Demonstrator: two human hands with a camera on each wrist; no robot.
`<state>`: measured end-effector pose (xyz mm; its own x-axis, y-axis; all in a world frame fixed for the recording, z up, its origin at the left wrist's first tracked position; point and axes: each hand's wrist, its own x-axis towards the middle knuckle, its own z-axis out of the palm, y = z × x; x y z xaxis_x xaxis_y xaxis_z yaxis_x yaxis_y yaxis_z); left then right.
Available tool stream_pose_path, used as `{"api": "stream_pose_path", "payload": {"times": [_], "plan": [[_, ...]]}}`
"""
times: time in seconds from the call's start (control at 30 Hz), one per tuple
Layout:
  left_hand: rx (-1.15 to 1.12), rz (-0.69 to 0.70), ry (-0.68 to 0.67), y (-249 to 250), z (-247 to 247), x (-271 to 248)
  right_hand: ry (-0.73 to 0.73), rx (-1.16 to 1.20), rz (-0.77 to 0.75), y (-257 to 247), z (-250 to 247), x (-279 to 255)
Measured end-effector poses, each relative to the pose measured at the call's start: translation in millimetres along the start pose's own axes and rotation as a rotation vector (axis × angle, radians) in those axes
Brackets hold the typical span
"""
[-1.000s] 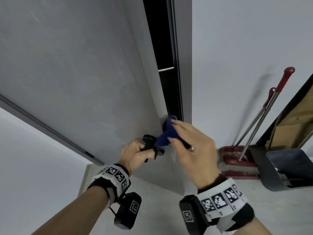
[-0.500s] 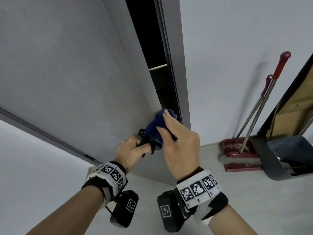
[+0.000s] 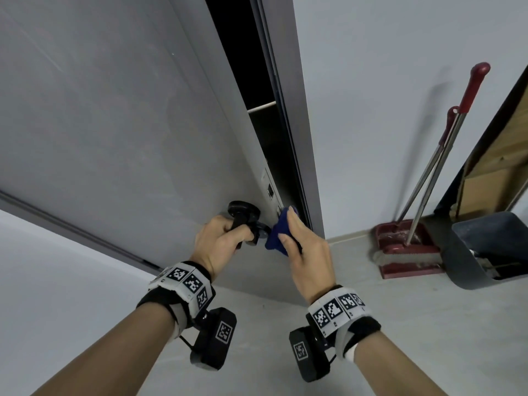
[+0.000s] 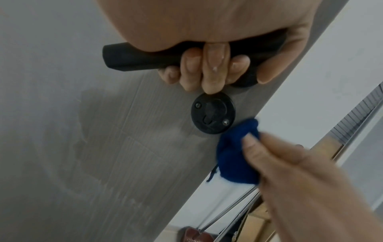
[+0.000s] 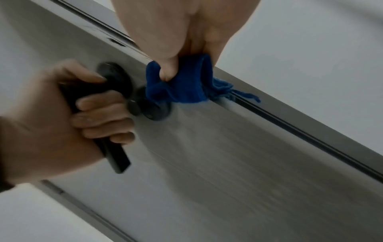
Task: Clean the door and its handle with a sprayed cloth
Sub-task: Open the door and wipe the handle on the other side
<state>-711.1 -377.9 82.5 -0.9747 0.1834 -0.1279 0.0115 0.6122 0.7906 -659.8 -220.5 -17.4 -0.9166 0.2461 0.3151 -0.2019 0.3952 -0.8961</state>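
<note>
1. grey door (image 3: pixel 114 124) stands ajar; left hand (image 3: pixel 220 241) grips its black handle (image 4: pixel 132 59).
2. right hand (image 3: pixel 307 252) pinches blue cloth (image 3: pixel 278 235) against the door edge, beside the round lock plate (image 4: pixel 213 114).
3. red broom (image 3: pixel 408 252) and dark dustpan (image 3: pixel 485 252) lean at the wall (image 3: pixel 371 110), well apart.

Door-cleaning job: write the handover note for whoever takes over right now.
Left hand: grips the black lever handle, holding the grey door ajar.
Right hand: pinches the bunched blue cloth against the door's edge, just beside the round keyhole plate.
Done: damp wipe marks show on the door face below the handle.
Left: the lever itself, covered by the left hand; the keyhole plate looks unwiped; whether the rest of the face is finished cannot be told.
</note>
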Motion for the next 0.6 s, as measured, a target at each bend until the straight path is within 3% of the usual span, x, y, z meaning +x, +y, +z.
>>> {"api": "stream_pose_path", "payload": {"times": [0.13,0.23,0.43,0.6], "plan": [[-0.018,0.05,0.031,-3,3,1,0.085,0.075,-0.16,-36,-3,26],[-0.07,0.071,0.071,-9,4,3,0.046,0.08,-0.194,-26,2,24],[-0.076,0.031,0.163,-15,6,10,-0.022,-0.021,-0.016,49,18,-7],[-0.106,0.055,0.224,-11,11,15,-0.12,-0.129,0.095,67,21,-3]]}}
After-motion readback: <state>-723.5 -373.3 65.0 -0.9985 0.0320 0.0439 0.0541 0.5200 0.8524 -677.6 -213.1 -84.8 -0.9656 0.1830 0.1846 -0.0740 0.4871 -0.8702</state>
